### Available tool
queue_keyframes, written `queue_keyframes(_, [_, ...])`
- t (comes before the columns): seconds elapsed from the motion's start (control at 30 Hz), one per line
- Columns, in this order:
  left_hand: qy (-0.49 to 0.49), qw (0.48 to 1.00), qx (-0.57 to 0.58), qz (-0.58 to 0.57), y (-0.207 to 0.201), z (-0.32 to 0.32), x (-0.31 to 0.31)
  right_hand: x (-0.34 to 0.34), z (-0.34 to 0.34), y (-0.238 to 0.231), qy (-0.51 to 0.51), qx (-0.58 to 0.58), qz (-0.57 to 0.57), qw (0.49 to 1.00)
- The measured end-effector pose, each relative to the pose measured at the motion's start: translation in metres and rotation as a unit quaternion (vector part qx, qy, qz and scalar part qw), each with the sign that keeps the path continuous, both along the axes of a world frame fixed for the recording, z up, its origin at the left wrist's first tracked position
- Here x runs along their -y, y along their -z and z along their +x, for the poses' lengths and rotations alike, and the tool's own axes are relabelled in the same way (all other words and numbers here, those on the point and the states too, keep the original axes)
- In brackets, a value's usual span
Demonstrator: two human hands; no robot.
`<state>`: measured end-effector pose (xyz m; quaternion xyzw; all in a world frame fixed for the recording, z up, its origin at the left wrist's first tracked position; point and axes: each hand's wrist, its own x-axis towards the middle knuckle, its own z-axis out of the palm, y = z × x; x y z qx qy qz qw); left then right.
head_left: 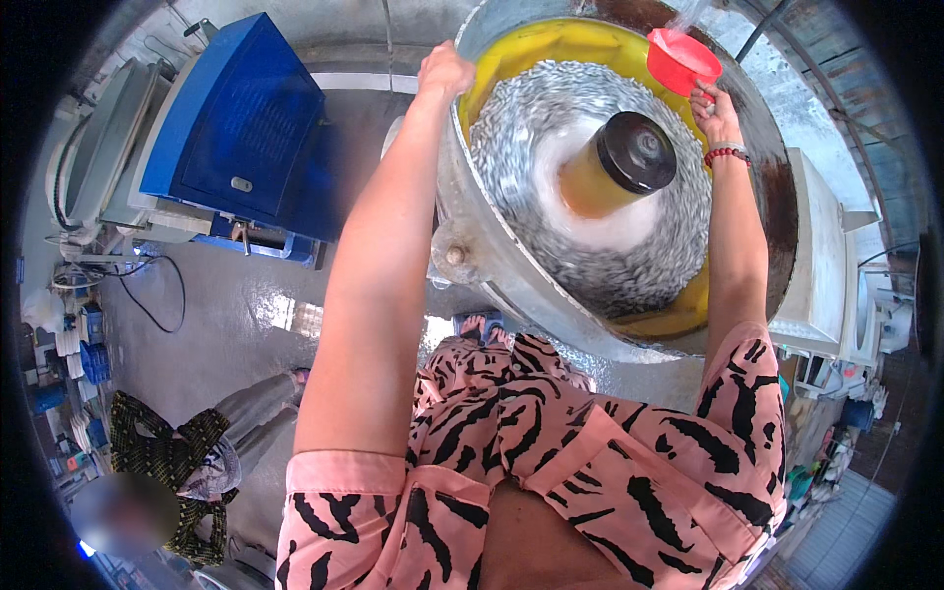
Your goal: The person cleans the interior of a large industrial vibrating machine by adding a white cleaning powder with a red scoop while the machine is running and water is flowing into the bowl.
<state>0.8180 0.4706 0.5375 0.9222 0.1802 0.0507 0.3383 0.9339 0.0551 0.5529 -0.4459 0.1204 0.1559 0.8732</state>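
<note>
A large round vibratory tumbler tub [471, 211] with a yellow lining [602, 41] stands in front of me. Small grey, metallic-looking pieces [551, 108], blurred as if moving, fill it around a yellow centre post with a black cap [637, 154]. My left hand [446, 71] is closed over the tub's left rim. At the far right side, my right hand [716, 110] grips a red plastic bowl [678, 61] by its near edge and holds it above the tub. A stream of water [690, 14] falls into the bowl.
A blue metal cabinet [236, 128] stands on the left, with a black cable [182, 295] on the wet grey floor [236, 344] below it. Another person [187, 462] is at the lower left. A pale machine housing [811, 265] adjoins the tub's right side.
</note>
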Motion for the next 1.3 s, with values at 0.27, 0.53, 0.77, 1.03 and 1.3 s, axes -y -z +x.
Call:
queue_keyframes(0.27, [0.017, 1.0, -0.012, -0.003, 0.011, 0.013, -0.008, -0.005, -0.024, 0.009, 0.063, 0.076, -0.487, 0.868])
queue_keyframes(0.53, [0.025, 0.999, -0.024, 0.029, 0.022, 0.021, -0.019, 0.008, -0.014, -0.008, 0.101, 0.193, -0.708, 0.672])
queue_keyframes(0.77, [0.018, 1.0, -0.013, 0.019, 0.01, 0.015, -0.008, -0.001, 0.004, -0.013, 0.051, 0.072, -0.385, 0.919])
queue_keyframes(1.03, [0.008, 1.0, -0.002, 0.029, 0.008, 0.004, -0.002, -0.013, 0.005, -0.014, -0.047, -0.03, -0.029, 0.998])
queue_keyframes(1.3, [0.006, 1.0, -0.003, -0.005, -0.018, -0.017, -0.001, -0.024, 0.004, -0.027, -0.011, 0.0, -0.044, 0.999])
